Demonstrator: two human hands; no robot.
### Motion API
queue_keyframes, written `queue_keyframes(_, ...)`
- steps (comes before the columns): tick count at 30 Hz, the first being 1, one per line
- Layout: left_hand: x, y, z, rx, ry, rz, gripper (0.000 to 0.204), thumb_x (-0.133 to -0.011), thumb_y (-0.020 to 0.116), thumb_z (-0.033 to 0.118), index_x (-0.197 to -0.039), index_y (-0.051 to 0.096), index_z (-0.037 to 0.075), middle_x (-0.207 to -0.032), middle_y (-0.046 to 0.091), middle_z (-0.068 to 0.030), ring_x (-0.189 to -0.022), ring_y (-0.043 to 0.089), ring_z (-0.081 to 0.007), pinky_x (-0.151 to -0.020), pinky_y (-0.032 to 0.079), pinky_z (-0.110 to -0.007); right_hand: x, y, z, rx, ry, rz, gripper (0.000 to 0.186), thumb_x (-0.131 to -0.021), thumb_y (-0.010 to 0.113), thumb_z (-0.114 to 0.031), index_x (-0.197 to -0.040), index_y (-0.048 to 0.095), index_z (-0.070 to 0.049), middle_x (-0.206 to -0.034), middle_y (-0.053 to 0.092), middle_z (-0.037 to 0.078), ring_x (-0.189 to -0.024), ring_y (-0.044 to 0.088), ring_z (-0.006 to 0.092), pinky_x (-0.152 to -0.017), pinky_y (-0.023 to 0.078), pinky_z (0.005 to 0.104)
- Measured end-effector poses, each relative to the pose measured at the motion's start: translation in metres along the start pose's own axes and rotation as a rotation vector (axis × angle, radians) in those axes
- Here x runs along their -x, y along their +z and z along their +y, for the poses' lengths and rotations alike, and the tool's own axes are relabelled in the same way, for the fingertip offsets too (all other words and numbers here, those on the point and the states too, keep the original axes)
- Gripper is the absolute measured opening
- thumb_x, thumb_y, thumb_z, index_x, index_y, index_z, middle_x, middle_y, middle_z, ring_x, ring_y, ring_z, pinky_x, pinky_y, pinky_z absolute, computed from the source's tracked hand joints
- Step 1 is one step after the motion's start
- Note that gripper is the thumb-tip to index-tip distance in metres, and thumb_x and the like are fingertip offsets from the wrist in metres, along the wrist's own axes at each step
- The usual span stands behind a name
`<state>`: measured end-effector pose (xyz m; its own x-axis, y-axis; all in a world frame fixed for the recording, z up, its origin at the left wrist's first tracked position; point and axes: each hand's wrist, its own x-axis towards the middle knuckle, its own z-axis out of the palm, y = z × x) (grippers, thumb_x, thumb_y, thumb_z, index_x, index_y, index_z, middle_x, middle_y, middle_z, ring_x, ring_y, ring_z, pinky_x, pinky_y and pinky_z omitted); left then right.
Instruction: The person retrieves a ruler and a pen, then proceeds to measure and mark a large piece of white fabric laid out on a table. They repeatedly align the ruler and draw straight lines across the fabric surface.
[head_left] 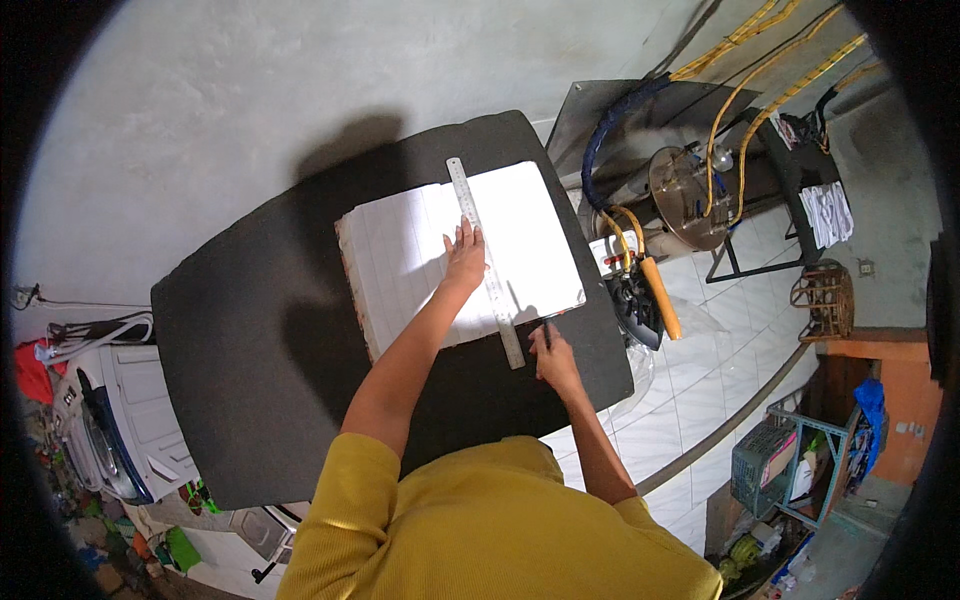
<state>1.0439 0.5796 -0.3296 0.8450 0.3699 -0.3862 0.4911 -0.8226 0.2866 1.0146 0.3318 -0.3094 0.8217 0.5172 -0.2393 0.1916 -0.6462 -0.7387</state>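
Note:
An open book (400, 235) with white pages, one side faintly ruled, lies on the dark table. Across its right-hand page slants a metal ruler (497, 300), its near end reaching past the book's lower edge. My left hand (465, 262) rests flat on the page and the ruler, fingers stretched out. Near the book's lower right edge, my right hand (555, 362) is closed around a dark pen (547, 333). The pen's tip points toward the page edge; whether it touches the paper I cannot tell.
The dark padded table (240, 340) stands against a grey wall. At its right edge sits an iron (635, 305) with an orange handle, joined to hoses. Beyond are a round metal tank (688, 198), a wicker stool (823, 300) and a crate (762, 460). A white appliance (150, 400) stands left.

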Motion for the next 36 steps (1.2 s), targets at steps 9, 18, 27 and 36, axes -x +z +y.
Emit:
queue_keyframes(9, 0.013, -0.001, 0.018, 0.055, -0.022, 0.074, 0.071, -0.080, 0.056, 0.046, -0.140, 0.019, 0.035, -0.145, -0.003, -0.0256, -0.134, 0.002, -0.0433, -0.093, -0.002, -0.073, -0.008, 0.025, 0.035, -0.057, 0.096, 0.005, 0.024, -0.082, 0.063, -0.023, -0.082, 0.055, 0.000, -0.070, 0.056, 0.008, -0.064, 0.050, 0.0174, -0.063, 0.042, 0.0308)
queue_keyframes(18, 0.009, -0.001, 0.026, 0.096, -0.058, 0.077, 0.076, -0.076, 0.063, 0.042, -0.140, 0.022, 0.032, -0.144, -0.002, -0.0275, -0.133, 0.003, -0.0448, -0.094, 0.001, -0.073, -0.011, -0.008, 0.027, -0.241, 0.147, -0.157, 0.014, -0.084, 0.059, -0.019, -0.082, 0.052, -0.007, -0.067, 0.052, 0.001, -0.062, 0.047, 0.0075, -0.056, 0.038, 0.0228)
queue_keyframes(27, 0.009, -0.005, 0.026, 0.113, -0.086, 0.063, 0.076, -0.075, 0.066, 0.039, -0.139, 0.026, 0.030, -0.145, 0.001, -0.0250, -0.135, 0.005, -0.0413, -0.096, 0.001, -0.071, -0.008, -0.008, 0.014, -0.357, 0.298, -0.191, 0.016, -0.085, 0.059, -0.022, -0.086, 0.051, -0.008, -0.071, 0.051, 0.001, -0.062, 0.051, 0.0087, -0.046, 0.049, 0.0271)
queue_keyframes(36, 0.008, -0.001, 0.021, 0.139, -0.074, 0.059, 0.077, -0.074, 0.066, 0.038, -0.139, 0.027, 0.029, -0.146, -0.002, -0.0241, -0.135, 0.002, -0.0408, -0.096, -0.001, -0.071, -0.007, -0.012, 0.008, -0.409, 0.332, -0.204, 0.016, -0.085, 0.060, -0.022, -0.086, 0.051, -0.009, -0.071, 0.050, -0.001, -0.062, 0.050, 0.0087, -0.047, 0.050, 0.0270)
